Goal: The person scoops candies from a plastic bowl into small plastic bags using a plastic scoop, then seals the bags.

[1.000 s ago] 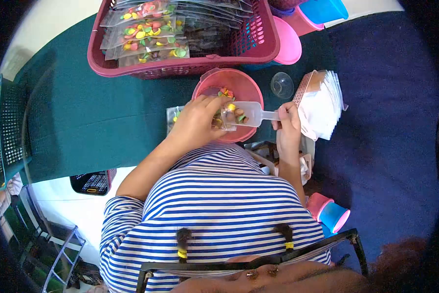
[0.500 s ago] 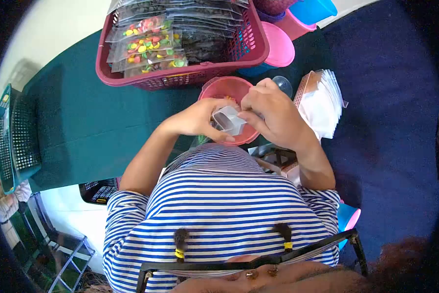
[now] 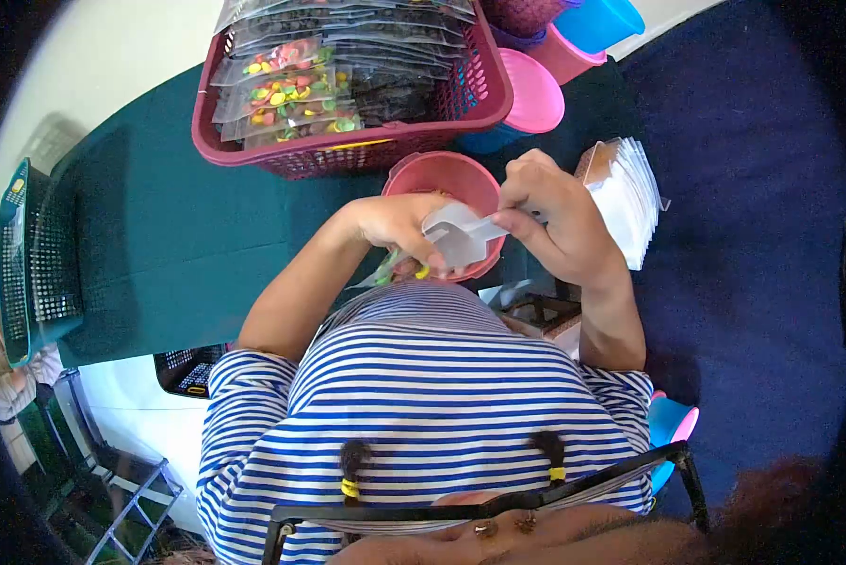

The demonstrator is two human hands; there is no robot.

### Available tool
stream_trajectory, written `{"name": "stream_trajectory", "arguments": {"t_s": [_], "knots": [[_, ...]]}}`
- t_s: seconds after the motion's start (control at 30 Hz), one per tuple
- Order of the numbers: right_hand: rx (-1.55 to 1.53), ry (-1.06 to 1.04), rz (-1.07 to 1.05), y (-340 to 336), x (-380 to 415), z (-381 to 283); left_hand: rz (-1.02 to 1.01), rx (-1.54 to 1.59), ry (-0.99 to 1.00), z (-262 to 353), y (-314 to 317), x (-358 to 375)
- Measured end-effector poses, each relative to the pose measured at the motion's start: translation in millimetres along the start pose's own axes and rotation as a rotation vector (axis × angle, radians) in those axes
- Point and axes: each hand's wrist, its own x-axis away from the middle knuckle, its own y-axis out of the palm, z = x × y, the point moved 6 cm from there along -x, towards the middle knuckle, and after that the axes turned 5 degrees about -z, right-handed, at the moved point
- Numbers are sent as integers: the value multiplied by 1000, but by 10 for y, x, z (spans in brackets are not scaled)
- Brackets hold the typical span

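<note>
My right hand (image 3: 560, 226) pinches the handle of a translucent white scoop (image 3: 461, 247). The scoop lies tilted across the top of a pink bucket (image 3: 409, 169), its bowl against the fingers of my left hand (image 3: 399, 226). Below that hand, a clear plastic bag (image 3: 382, 273) with green, yellow and reddish pieces pokes out, its upper part hidden by the fingers. Those fingers are curled around the bag and the scoop's bowl. The bucket's contents are mostly covered by my hands.
Behind the bucket stands a maroon basket (image 3: 300, 155) with many filled clear packets (image 3: 296, 89). Stacked white packets (image 3: 626, 202) sit right of my right hand. Pink and blue tubs (image 3: 531, 89) are at the back right. A green basket (image 3: 41, 254) is far left.
My right hand has moved right and slightly down, drawing the scoop's handle outward so more of the scoop shows. Coloured pieces now show in the bag under my left hand.
</note>
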Motion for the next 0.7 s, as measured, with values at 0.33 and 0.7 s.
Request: {"name": "stream_trajectory", "arguments": {"t_s": [0.33, 0.7], "knots": [[-244, 141, 420, -423, 477, 213, 136, -361, 34, 209, -120, 230], [243, 571, 363, 274, 1164, 1070, 1212, -459, -486, -519, -569, 1196]]}}
